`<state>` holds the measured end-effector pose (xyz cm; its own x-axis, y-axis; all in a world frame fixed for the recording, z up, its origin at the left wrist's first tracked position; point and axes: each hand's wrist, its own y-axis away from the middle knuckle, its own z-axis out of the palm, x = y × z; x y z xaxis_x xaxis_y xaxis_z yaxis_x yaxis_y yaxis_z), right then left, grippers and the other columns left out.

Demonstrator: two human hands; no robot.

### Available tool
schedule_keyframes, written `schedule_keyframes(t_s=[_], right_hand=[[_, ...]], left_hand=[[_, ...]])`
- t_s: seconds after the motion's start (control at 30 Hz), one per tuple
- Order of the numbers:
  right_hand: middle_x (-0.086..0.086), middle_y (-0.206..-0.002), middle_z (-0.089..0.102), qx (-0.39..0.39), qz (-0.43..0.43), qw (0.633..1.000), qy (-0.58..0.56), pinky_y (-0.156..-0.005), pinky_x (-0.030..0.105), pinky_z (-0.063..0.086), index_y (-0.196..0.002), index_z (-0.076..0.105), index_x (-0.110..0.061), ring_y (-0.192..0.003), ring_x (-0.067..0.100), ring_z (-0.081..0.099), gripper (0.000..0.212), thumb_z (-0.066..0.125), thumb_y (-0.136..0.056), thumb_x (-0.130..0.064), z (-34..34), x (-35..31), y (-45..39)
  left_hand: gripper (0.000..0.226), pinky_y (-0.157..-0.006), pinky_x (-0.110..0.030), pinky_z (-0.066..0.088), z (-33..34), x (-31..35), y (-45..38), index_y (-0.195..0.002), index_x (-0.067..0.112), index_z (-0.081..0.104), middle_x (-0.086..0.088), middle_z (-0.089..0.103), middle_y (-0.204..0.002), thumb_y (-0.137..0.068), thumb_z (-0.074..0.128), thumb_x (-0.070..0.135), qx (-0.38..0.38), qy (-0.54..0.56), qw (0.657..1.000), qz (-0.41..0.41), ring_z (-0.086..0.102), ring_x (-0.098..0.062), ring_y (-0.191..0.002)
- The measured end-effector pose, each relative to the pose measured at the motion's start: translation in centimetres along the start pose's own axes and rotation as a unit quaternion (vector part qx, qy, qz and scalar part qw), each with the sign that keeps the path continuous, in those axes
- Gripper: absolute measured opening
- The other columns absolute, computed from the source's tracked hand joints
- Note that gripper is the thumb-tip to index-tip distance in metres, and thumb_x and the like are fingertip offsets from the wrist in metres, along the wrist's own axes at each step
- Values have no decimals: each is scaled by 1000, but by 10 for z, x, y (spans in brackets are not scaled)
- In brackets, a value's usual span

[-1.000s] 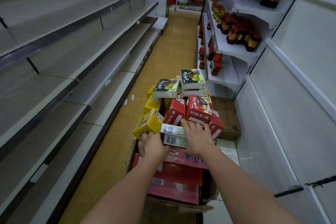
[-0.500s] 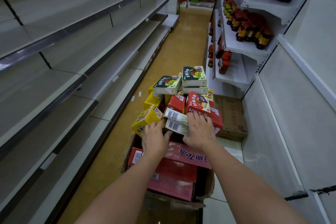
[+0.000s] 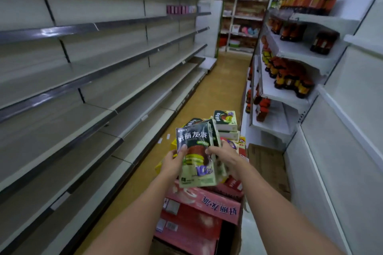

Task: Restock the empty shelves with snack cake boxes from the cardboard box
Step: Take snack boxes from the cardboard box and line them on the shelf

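Observation:
A stack of green-and-black snack cake boxes (image 3: 195, 152) is lifted upright above the pile, front face toward me. My left hand (image 3: 173, 162) grips its left edge with the thumb on the front. My right hand (image 3: 224, 156) grips the right side. Below, the cardboard box (image 3: 238, 238) on the floor holds large pink boxes (image 3: 204, 207), and red, yellow and green snack cake boxes (image 3: 226, 121) are heaped at its far end. The empty grey shelves (image 3: 99, 93) run along the left of the aisle.
White shelves (image 3: 290, 93) on the right carry dark sauce bottles (image 3: 290, 76). A flat cardboard box (image 3: 263, 159) lies on the floor at the right shelf's foot. The yellow aisle floor (image 3: 217, 93) stretches ahead to stocked racks at the far end.
Both hands have pulled a stack of green snack cake boxes out of the pile and raised it upright. My view has tilted up, showing more of the aisle.

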<state>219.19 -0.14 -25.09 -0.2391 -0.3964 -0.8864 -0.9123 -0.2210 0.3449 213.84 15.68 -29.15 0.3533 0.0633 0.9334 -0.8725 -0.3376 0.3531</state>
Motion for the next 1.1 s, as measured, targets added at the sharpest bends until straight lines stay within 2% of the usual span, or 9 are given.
schedule_keyframes(t_s=[0.1, 0.17, 0.33, 0.4, 0.57, 0.7, 0.87, 1.0, 1.1], right_hand=[[14, -117, 60, -83, 24, 995, -57, -79, 37, 48, -126, 45, -10, -103, 30, 59, 63, 70, -72, -31, 21, 3, 0], [15, -103, 68, -130, 26, 988, -74, -69, 33, 52, -122, 50, -9, -84, 27, 67, 42, 65, -85, -24, 37, 3, 4], [14, -105, 71, -213, 37, 968, -129, -83, 48, 55, -122, 55, -18, -93, 35, 69, 57, 68, -79, -54, 93, 0, 4], [15, -91, 73, -225, 43, 963, -143, -82, 47, 54, -106, 63, -14, -87, 34, 68, 33, 53, -94, -43, 116, -4, 9], [23, -102, 69, -257, 36, 962, -89, -82, 56, 54, -111, 56, -9, -90, 40, 68, 23, 50, -98, -27, 178, -14, 27], [19, -95, 69, -304, 26, 951, -53, -69, 42, 56, -109, 52, -10, -75, 31, 68, 19, 48, -99, -25, 226, -25, 51], [21, -107, 66, -349, 2, 936, -35, -72, 44, 57, -112, 48, -14, -84, 35, 69, 16, 46, -100, -23, 288, -41, 80], [20, -107, 66, -374, -40, 927, -2, -83, 52, 55, -111, 53, -10, -95, 38, 66, 18, 44, -101, -22, 340, -52, 113], [14, -103, 68, -409, -80, 908, 49, -81, 46, 54, -118, 56, -12, -95, 31, 65, 30, 43, -101, -33, 384, -59, 152]], left_hand=[[56, -80, -42, 57, -20, 7, 18, -115, 15, 58, -12, 70, -105, -79, 65, 57, 1, 44, 999, 5, 69, -28, -89], [47, -80, -47, 58, -35, 1, 22, -116, 17, 56, -12, 71, -102, -82, 68, 47, 25, 59, 998, 1, 71, -30, -84], [52, -76, -50, 58, -84, -23, 43, -115, 19, 49, -13, 70, -101, -78, 68, 51, 103, 68, 992, -29, 72, -30, -77], [55, -76, -50, 58, -104, -32, 59, -114, 19, 47, -14, 71, -98, -76, 66, 54, 132, 74, 988, -37, 72, -30, -76], [57, -60, -38, 58, -158, -42, 97, -122, 18, 31, -17, 67, -104, -85, 61, 49, 198, 124, 969, -74, 71, -28, -71], [87, -79, -48, 57, -201, -48, 130, -136, 14, 31, -21, 61, -118, -70, 66, 57, 258, 157, 951, -70, 67, -37, -92], [97, -90, -53, 52, -264, -74, 166, -114, 14, 47, -15, 66, -109, -45, 66, 79, 341, 158, 926, -46, 65, -36, -99], [64, -65, -36, 55, -301, -78, 209, -115, 9, 49, -15, 65, -106, -78, 62, 60, 379, 196, 904, -32, 67, -29, -87], [57, -62, -34, 53, -333, -89, 234, -117, 8, 44, -13, 62, -104, -86, 59, 53, 407, 218, 886, -36, 65, -26, -85]])
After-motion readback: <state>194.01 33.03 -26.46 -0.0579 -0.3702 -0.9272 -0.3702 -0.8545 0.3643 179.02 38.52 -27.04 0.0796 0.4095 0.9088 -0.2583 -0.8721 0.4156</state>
